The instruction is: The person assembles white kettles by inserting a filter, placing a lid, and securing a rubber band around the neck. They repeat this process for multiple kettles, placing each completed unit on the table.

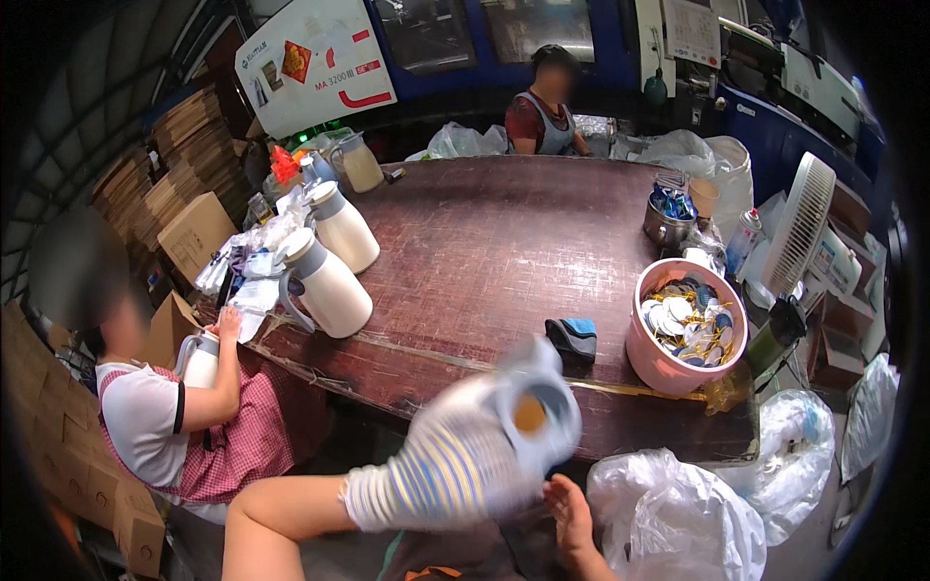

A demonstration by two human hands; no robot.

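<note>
My left hand (446,476), in a striped knit glove, is wrapped round a cream insulated jug (544,438) with a grey collar. The jug is tilted so its round mouth faces up toward me, with an orange-brown inside; motion blurs both jug and glove. Just below the jug's right side, my bare right hand (570,513) is raised, fingers stretched out and holding nothing. A small blue and grey pouch-like thing (572,340) lies on the dark red table (475,252) beyond the jug.
Cream jugs (329,290) with grey tops stand at the table's left. A pink bucket (635,339) of round tags sits at the right, near a fan (802,218) and plastic bags (668,523). One co-worker (145,416) holds a jug at left; another (542,111) sits across.
</note>
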